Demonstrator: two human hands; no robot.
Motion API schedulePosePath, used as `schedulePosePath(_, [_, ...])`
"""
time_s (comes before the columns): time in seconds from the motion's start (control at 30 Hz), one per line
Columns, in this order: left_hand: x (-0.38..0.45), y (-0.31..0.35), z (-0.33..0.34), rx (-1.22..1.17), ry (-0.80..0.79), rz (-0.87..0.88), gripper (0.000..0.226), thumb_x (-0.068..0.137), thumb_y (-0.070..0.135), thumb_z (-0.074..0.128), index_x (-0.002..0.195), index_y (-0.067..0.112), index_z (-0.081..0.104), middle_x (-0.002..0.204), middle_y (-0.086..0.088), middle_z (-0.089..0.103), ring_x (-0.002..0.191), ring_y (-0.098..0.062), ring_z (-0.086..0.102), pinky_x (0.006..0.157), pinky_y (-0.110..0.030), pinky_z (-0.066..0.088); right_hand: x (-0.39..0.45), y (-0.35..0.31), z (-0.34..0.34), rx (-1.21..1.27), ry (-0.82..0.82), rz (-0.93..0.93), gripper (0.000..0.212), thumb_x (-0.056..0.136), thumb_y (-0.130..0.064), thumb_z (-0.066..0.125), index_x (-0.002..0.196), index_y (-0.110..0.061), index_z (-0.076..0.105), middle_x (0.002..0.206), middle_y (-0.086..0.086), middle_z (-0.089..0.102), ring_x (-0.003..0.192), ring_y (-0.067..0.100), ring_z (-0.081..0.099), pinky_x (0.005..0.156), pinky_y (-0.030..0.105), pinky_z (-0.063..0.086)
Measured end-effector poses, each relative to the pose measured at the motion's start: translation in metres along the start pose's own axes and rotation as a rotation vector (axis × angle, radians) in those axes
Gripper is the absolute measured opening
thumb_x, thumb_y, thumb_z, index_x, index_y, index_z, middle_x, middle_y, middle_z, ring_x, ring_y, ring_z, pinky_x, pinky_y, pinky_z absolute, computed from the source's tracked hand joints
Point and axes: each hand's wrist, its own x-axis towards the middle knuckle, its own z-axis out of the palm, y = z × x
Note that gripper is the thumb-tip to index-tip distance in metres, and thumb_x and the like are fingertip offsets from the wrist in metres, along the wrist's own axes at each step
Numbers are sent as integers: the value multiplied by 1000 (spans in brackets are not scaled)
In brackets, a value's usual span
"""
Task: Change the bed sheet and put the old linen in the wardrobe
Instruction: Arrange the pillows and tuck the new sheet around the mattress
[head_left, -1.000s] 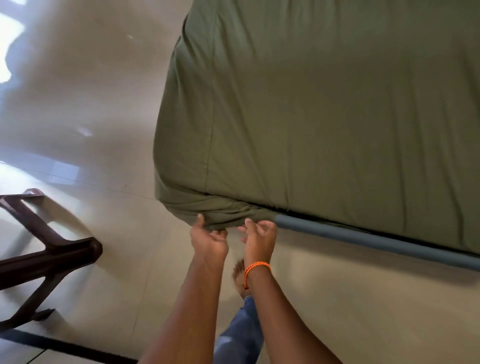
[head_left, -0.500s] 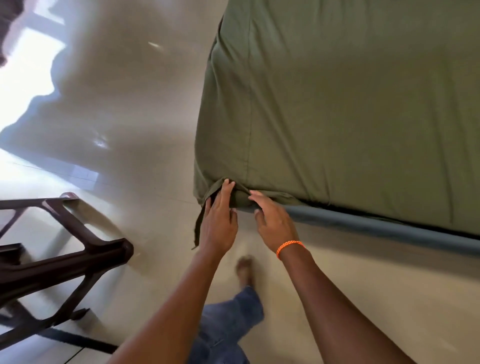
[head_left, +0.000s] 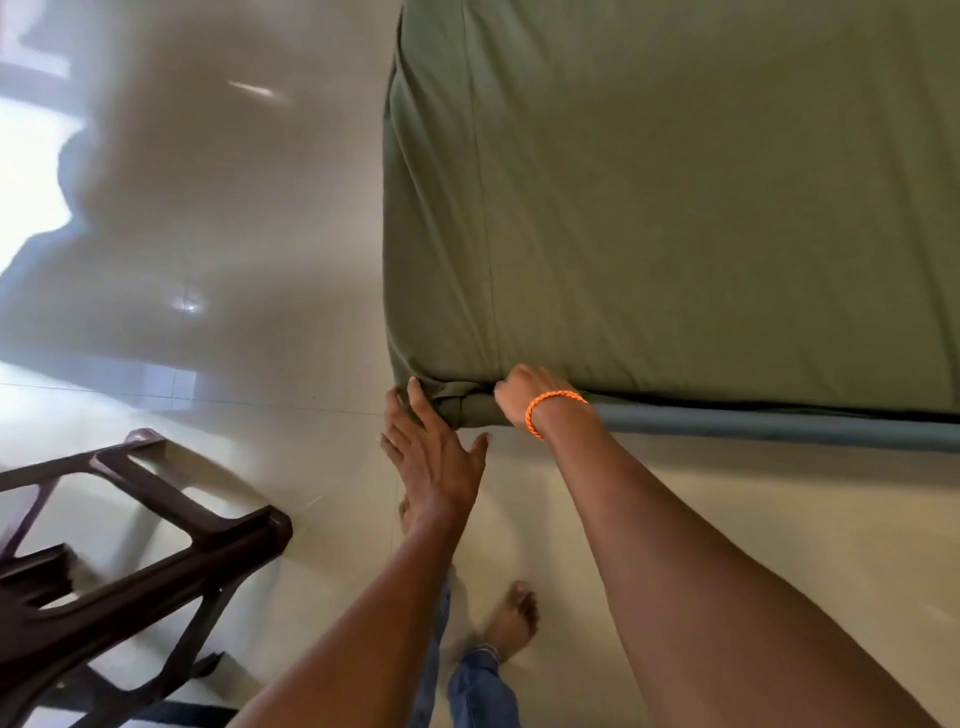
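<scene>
An olive green bed sheet (head_left: 675, 197) covers the mattress and fills the upper right of the view. Its near left corner is bunched in folds at the bed's lower edge. My left hand (head_left: 434, 452) lies flat with straight fingers, the fingertips touching that bunched corner. My right hand (head_left: 519, 392), with an orange thread band at the wrist, has its fingers pushed in under the mattress edge where the sheet meets the grey-blue bed frame rail (head_left: 779, 423); the fingertips are hidden.
A dark brown plastic chair (head_left: 130, 561) stands at the lower left, close to my left arm. Glossy cream floor tiles (head_left: 234, 260) spread left of the bed. My bare feet (head_left: 511, 618) and jeans show below the hands.
The loose flap of sheet that hung from the corner is now tucked in. My right hand has gone under the mattress edge. The view has shifted so the bed sits further right.
</scene>
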Motion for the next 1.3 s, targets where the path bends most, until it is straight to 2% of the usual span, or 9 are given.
schedulePosePath(0.27, [28, -32, -8, 139, 97, 196, 57, 85, -2, 69, 135, 9, 43, 123, -13, 52, 101, -33, 54, 62, -47, 58, -3, 20, 37, -11, 167, -128, 41, 107, -24, 31, 123, -23, 69, 132, 9, 68, 121, 35, 59, 100, 38, 37])
schedulePosePath(0.47, [69, -49, -56, 68, 47, 456, 30, 84, -6, 59, 98, 19, 56, 89, -3, 65, 77, -25, 55, 59, -40, 47, -17, 27, 62, 58, 578, -264, 22, 102, -18, 56, 107, -17, 77, 100, 11, 76, 95, 36, 67, 84, 40, 48])
schedulePosePath(0.6, [83, -55, -64, -202, -70, 332, 31, 79, -3, 53, 90, 24, 61, 83, 4, 64, 70, -20, 58, 57, -34, 47, -52, 0, 105, 259, 969, -124, 13, 97, -10, 62, 109, -13, 66, 105, 7, 61, 96, 26, 54, 84, 37, 46])
schedulePosePath(0.67, [75, -65, -56, -300, -74, 220, 27, 78, 2, 54, 92, 24, 58, 86, 4, 64, 72, -19, 58, 55, -35, 46, -58, -23, 132, 537, 920, 52, 10, 97, -15, 55, 101, -14, 65, 99, 6, 63, 91, 25, 57, 80, 37, 46])
schedulePosePath(0.83, [55, -91, -39, -360, -106, 128, 23, 86, 11, 64, 105, 23, 61, 100, 3, 64, 93, -23, 58, 66, -34, 44, -38, -75, 141, 1298, 291, 192, 18, 100, -22, 64, 90, -10, 71, 88, 5, 78, 79, 25, 76, 68, 44, 62])
schedulePosePath(0.93, [51, -99, -46, -296, 15, 96, 29, 88, 16, 69, 116, 23, 71, 113, 4, 53, 107, -20, 51, 82, -36, 49, -34, -106, 123, 1362, 327, 178, 29, 102, -14, 56, 78, -7, 71, 75, 11, 77, 65, 32, 75, 50, 33, 57])
schedulePosePath(1.03, [54, -92, -67, -363, 136, 86, 30, 86, 18, 72, 115, 28, 72, 99, 7, 53, 89, -18, 58, 67, -30, 45, -25, -117, 104, 1518, 371, 172, 29, 102, -11, 54, 80, -7, 73, 78, 13, 78, 69, 28, 77, 59, 35, 61])
schedulePosePath(1.17, [60, -64, -84, -447, 15, 243, 47, 92, 21, 65, 135, 34, 52, 110, 3, 69, 89, -21, 69, 72, -38, 56, -17, -117, 86, 942, 569, 279, 32, 88, -24, 65, 58, -12, 63, 61, 10, 68, 64, 34, 66, 64, 48, 60])
schedulePosePath(1.3, [60, -56, -80, -412, -140, 318, 29, 105, 34, 52, 133, 31, 44, 114, -2, 72, 96, -27, 71, 75, -47, 58, -34, -116, 78, 197, 836, 193, 13, 87, -23, 72, 88, -16, 62, 95, 8, 62, 91, 33, 59, 71, 44, 51])
